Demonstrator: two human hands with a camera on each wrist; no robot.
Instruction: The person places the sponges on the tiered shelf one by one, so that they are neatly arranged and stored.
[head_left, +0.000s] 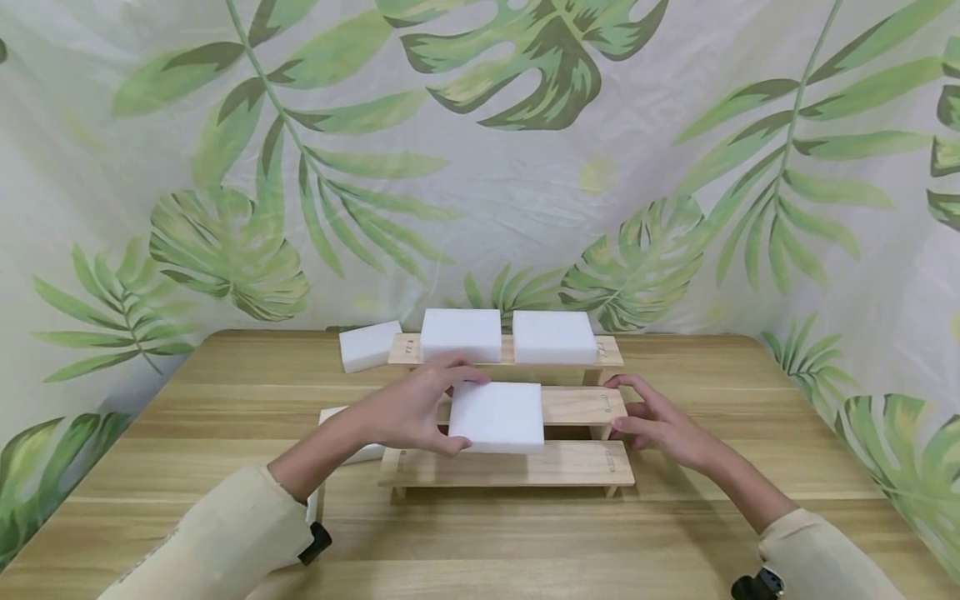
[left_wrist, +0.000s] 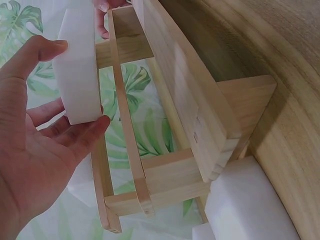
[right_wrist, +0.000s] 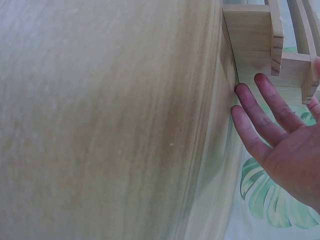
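Note:
A white foam block (head_left: 497,417) is in my left hand (head_left: 420,400), which grips it by its left side, thumb at the near edge and fingers at the far one. The block overlaps the middle wooden shelf (head_left: 577,406) in the head view; the left wrist view shows the block (left_wrist: 77,70) between thumb and fingers. My right hand (head_left: 667,429) holds the right end of that shelf between thumb and forefinger. Its other fingers (right_wrist: 255,115) stretch out below, beside the shelf supports. The front shelf (head_left: 510,467) stands lower and nearer; the back shelf (head_left: 507,350) is highest.
Two white blocks, left (head_left: 461,333) and right (head_left: 555,337), sit on the back shelf. Another block (head_left: 367,346) lies on the table (head_left: 225,400) at back left. One more (head_left: 367,452) shows partly behind my left forearm. A leaf-patterned cloth (head_left: 510,208) hangs behind the table.

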